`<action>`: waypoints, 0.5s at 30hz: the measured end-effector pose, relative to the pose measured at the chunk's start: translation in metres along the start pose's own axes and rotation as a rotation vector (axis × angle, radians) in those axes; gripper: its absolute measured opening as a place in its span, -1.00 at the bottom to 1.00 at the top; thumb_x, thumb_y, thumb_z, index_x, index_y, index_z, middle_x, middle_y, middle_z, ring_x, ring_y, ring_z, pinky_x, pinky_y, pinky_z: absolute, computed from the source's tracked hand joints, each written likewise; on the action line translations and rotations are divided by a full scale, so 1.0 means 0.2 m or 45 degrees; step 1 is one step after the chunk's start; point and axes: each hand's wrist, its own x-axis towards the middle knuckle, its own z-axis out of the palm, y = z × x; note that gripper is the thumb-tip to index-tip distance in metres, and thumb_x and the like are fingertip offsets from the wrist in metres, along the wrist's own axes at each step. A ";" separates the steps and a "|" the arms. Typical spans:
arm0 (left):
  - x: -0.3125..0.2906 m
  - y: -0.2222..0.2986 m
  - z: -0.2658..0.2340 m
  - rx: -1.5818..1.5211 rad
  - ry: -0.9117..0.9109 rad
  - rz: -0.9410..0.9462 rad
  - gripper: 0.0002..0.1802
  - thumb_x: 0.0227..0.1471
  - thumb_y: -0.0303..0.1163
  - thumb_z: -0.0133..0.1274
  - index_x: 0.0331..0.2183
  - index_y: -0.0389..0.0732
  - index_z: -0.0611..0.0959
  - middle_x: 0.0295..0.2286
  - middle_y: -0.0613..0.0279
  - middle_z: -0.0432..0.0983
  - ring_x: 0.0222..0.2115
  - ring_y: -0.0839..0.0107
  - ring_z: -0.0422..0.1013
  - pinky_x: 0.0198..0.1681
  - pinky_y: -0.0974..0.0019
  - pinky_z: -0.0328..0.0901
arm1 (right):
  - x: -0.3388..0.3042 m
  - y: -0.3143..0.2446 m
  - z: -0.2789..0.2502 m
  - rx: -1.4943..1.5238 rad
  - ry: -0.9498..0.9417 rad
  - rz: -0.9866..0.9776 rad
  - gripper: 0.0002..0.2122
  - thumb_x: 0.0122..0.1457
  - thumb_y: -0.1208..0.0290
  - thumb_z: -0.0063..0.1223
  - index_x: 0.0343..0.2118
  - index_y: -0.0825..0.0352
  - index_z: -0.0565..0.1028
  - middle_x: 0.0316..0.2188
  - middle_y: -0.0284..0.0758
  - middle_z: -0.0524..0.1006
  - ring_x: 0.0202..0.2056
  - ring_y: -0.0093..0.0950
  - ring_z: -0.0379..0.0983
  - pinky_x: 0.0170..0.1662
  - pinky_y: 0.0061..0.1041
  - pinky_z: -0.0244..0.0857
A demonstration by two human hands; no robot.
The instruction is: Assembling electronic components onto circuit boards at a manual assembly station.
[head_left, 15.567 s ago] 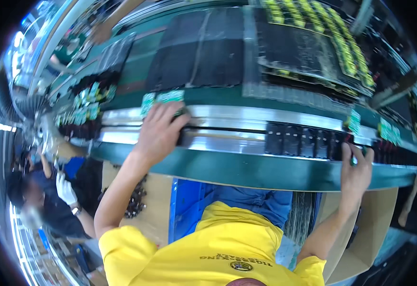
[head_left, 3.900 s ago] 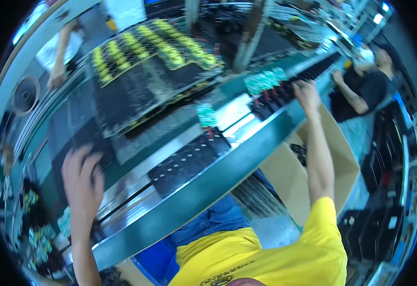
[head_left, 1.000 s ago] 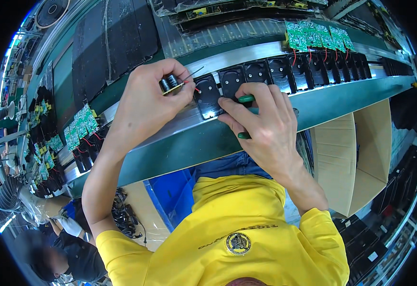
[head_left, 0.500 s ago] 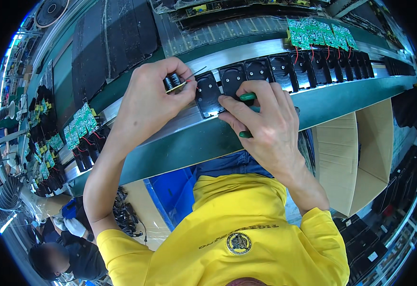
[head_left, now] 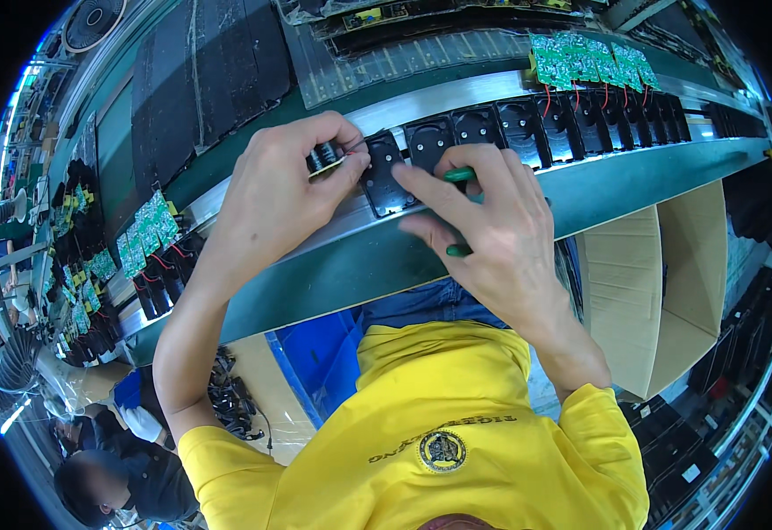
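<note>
My left hand (head_left: pixel 276 190) is closed on a small circuit board (head_left: pixel 326 164) with dark cylindrical capacitors. Thin wires run from the board at the fingertips, beside a black plastic housing (head_left: pixel 383 163). Tucked in my closed right hand (head_left: pixel 505 221) is a green-handled hand tool (head_left: pixel 459 175); its working end is hidden, so its exact kind cannot be told. The right index fingertip reaches over the right side of that same housing, and the thumb is apart from it, nearer the bench edge.
More black housings (head_left: pixel 518 128) line the metal rail to the right, with green circuit boards (head_left: pixel 580 62) behind them. Another group of green boards (head_left: pixel 149 234) stands at left. An open cardboard box (head_left: pixel 620 291) sits below the green bench (head_left: pixel 315 291). A person (head_left: pixel 121 477) is at lower left.
My right index finger has moved left onto the housing, with finger and thumb spread wider. The dark wire sticking out past my left fingertips no longer shows there. The left hand has barely shifted.
</note>
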 end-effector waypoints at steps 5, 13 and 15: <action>-0.02 -0.08 -0.06 0.154 -0.075 0.245 -0.91 0.26 -0.54 0.33 -0.18 -0.28 0.82 -0.25 0.26 0.73 -0.35 0.24 0.56 -0.21 0.25 0.46 | 0.17 -0.03 -0.05 0.960 0.053 0.219 -0.62 0.38 0.26 0.41 0.18 0.30 0.71 -0.21 -0.40 0.51 -0.28 -0.52 0.34 -0.22 -0.46 0.28; 0.01 -0.14 -0.04 0.598 0.030 0.720 -0.87 0.23 -0.50 0.31 -0.18 -0.11 0.82 -0.16 0.36 0.67 -0.29 0.33 0.55 -0.22 0.27 0.48 | 0.46 0.00 0.23 1.862 0.255 0.511 -0.43 0.68 -0.18 -0.28 -0.05 0.28 0.60 -0.40 -0.45 0.37 -0.42 -0.59 0.16 -0.31 -0.49 0.09; 0.00 -0.16 -0.02 0.589 0.052 0.713 -0.87 0.22 -0.50 0.31 -0.18 -0.10 0.82 -0.16 0.37 0.66 -0.28 0.34 0.55 -0.23 0.28 0.48 | 0.46 0.01 0.27 1.908 0.257 0.508 -0.45 0.68 -0.15 -0.27 -0.07 0.28 0.59 -0.40 -0.45 0.37 -0.42 -0.59 0.16 -0.31 -0.49 0.09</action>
